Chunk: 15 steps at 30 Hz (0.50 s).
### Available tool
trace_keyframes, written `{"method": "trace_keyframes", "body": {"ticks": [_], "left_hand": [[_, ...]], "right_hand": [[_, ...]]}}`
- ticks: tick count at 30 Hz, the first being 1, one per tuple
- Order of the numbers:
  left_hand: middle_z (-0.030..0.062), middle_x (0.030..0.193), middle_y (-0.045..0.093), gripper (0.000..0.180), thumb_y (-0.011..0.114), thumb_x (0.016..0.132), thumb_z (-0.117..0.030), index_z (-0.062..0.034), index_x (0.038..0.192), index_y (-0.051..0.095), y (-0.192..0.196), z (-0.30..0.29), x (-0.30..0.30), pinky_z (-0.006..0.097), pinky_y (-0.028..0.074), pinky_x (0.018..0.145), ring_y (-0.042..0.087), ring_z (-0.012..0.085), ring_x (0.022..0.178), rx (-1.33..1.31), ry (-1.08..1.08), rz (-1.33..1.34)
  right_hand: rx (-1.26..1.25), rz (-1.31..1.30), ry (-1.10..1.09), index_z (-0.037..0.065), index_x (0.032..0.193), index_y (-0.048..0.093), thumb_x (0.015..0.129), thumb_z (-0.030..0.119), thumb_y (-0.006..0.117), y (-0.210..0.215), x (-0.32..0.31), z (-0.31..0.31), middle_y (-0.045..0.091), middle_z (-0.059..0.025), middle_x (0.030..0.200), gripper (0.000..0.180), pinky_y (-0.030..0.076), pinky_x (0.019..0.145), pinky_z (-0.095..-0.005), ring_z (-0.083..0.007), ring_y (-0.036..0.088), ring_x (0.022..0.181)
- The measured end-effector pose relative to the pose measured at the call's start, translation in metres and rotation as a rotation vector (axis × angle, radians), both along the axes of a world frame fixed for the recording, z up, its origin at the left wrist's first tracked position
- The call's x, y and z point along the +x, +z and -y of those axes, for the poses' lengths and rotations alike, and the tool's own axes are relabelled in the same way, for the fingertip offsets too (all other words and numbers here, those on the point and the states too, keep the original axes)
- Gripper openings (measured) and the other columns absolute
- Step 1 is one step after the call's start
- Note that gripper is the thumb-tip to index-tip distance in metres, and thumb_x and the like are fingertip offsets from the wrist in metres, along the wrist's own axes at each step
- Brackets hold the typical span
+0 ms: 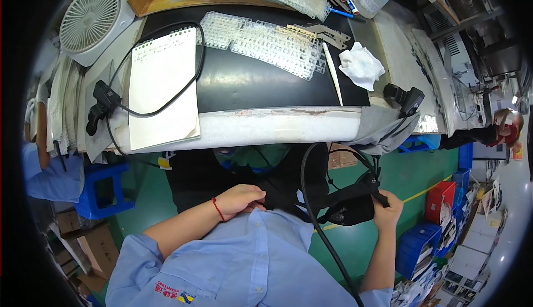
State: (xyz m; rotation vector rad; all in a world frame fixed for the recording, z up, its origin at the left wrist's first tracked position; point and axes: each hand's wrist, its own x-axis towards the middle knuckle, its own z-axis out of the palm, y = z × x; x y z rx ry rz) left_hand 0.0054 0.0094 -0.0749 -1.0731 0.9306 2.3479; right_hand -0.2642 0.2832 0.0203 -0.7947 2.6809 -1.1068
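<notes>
Two hands: both work below the bench's near edge, over the person's lap, on black fabric.
Bench (277, 129): its white foam-padded near edge runs across the middle; a black mat (250, 82) covers the top.
Notepad (162, 87): lies at the bench's left near corner, a black cable looped over it.
Clear plastic trays (266, 40): rest toward the far edge, with a white cloth (361, 65) near the right edge.
Black fabric (277, 187): hangs from under the near edge into the lap.
Black pouch (347, 207): right of the fabric, at the right hand.
Left hand (239, 200): curled, fingers pressed down on the fabric's lower edge.
Right hand (387, 210): closed, pinching the pouch's right end and its strap.
Step, as I judge it: straightening or fitting the pouch.
Next move calls for: holding the fabric firmly while the right hand pulls.
</notes>
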Motion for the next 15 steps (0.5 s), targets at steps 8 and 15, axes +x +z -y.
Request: {"method": "trace_keyframes", "body": {"ticks": [8, 15], "left_hand": [[0.0123, 0.087, 0.067, 0.028, 0.057, 0.092, -0.029, -0.0042, 0.102, 0.066, 0.043, 0.015, -0.031, 0.034, 0.050, 0.074, 0.065, 0.0225, 0.082, -0.829, -0.552, -0.470], [0.0165, 0.138, 0.046, 0.071, 0.052, 0.097, -0.039, 0.0003, 0.147, 0.021, 0.067, -0.047, -0.114, 0.034, 0.039, 0.105, 0.042, 0.0233, 0.129, -0.087, -0.298, -0.921]], "right_hand": [[0.166, -0.456, 0.379, 0.006, 0.080, 0.067, 0.062, 0.001, 0.070, 0.024, -0.007, -0.005, 0.048, -0.0078, 0.058, 0.019, 0.038, 0.050, -0.0341, -0.0246, 0.052, 0.052], [0.045, -0.617, 0.563, 0.004, 0.088, 0.069, 0.049, 0.007, 0.072, 0.035, 0.013, 0.011, 0.046, -0.0050, 0.057, 0.040, 0.035, 0.044, -0.0340, -0.0220, 0.048, 0.049]]}}
